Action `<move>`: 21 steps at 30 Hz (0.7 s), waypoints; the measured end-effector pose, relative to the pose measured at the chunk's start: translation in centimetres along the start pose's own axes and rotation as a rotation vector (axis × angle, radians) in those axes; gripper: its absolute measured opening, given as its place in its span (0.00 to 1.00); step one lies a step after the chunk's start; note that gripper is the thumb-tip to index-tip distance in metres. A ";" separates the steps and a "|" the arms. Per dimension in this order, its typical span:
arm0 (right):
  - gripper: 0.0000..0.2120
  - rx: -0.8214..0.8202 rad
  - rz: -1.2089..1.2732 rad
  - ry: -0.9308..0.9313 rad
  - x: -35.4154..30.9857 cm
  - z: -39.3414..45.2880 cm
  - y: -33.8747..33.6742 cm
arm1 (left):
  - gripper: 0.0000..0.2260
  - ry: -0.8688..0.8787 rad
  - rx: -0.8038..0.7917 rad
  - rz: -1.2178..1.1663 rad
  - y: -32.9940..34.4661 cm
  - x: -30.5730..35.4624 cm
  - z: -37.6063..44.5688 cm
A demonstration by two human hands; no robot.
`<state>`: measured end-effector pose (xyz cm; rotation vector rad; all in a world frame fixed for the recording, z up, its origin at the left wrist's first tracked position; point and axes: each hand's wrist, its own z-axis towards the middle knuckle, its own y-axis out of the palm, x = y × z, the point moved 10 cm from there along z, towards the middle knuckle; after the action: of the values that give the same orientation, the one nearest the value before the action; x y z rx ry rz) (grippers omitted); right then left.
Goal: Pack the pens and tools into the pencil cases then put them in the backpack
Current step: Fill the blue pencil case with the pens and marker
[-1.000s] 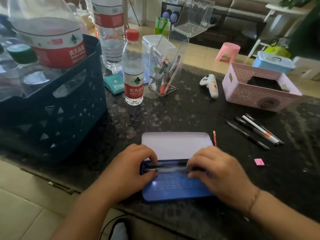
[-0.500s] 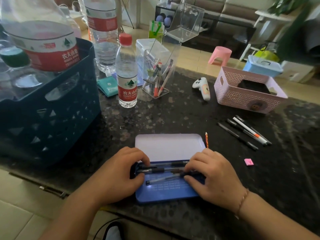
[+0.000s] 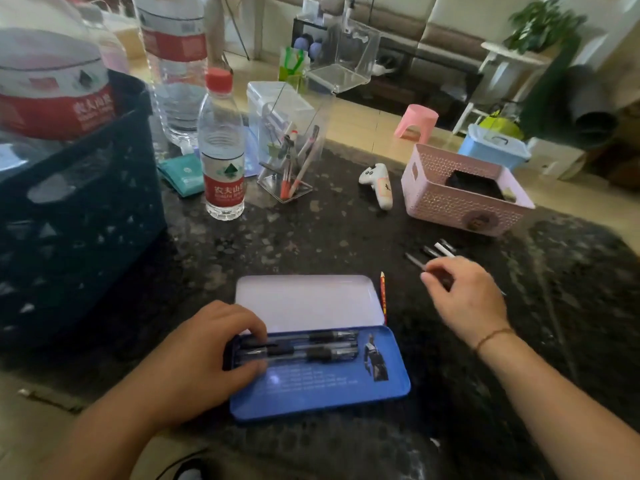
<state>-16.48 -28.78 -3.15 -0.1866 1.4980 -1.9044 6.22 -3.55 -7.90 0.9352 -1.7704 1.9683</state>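
An open blue pencil case (image 3: 329, 393) lies at the table's near edge, its pale lid (image 3: 304, 299) folded back. Three dark pens (image 3: 325, 348) lie side by side in the tray. My left hand (image 3: 207, 355) grips their left ends, fingers curled over the top and thumb below. My right hand (image 3: 467, 299) is out to the right over several loose pens (image 3: 440, 249); its loosely bent fingers touch them and hide most of them. A short red pencil (image 3: 383, 296) lies beside the lid.
A dark blue crate (image 3: 79, 230) with big water bottles stands at the left, and a small bottle (image 3: 223, 161) behind the case. A clear pen holder (image 3: 291, 161), a white game controller (image 3: 379, 183) and a pink basket (image 3: 460, 202) stand further back.
My right hand left the pencil case and moved right onto the loose pens. The three pens now lie straight in the tray. My left hand stayed at the case's left end.
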 end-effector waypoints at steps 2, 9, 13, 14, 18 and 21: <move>0.13 -0.164 -0.202 0.199 5.6 1.6 1.5 | 0.13 -0.014 0.001 -0.005 0.0 -0.1 0.0; 0.08 -0.143 -0.111 0.289 7.2 0.8 2.4 | 0.14 -0.042 -0.001 0.015 -0.2 -0.2 -0.4; 0.07 -0.115 0.104 -0.209 -4.7 -3.3 0.2 | 0.15 -0.039 0.039 0.018 -0.4 -0.1 -0.3; 0.07 -0.172 0.114 -0.317 -7.6 -5.2 0.2 | 0.15 -0.041 0.042 0.001 -0.4 -0.2 -0.3; 0.06 -0.302 0.123 -0.502 -13.3 -9.9 1.6 | 0.13 -0.046 0.039 -0.039 -0.3 -0.2 -0.3; 0.06 -0.328 0.139 -0.518 -14.1 -10.5 2.8 | 0.12 -0.049 0.026 -0.037 -0.2 -0.1 -0.3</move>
<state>-10.03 -12.27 -4.84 -0.6540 1.4025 -1.3521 6.37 -3.19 -7.82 1.0266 -1.7441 1.9661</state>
